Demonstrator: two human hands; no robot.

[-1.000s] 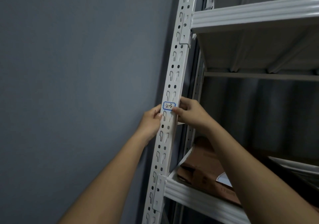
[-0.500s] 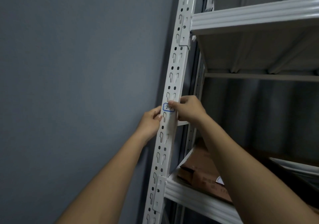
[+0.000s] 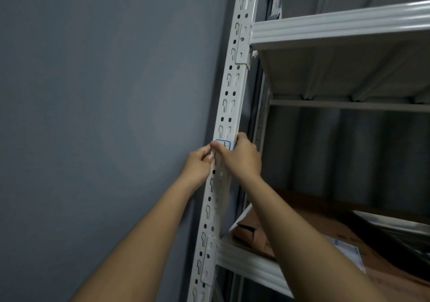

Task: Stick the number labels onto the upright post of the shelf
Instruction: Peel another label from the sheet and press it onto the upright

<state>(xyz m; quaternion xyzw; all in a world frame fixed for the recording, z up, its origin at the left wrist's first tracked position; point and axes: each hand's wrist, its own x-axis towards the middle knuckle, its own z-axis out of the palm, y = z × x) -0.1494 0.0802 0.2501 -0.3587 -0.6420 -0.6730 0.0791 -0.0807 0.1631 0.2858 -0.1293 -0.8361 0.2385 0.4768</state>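
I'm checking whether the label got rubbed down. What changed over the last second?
The right hand slid its thumb leftward across the label, covering its left part and meeting the left hand. The left hand stayed against the post's left edge; the label did not shift.

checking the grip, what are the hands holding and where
Both hands are on the upright post: right hand presses the label, left hand grips the post's left edge.
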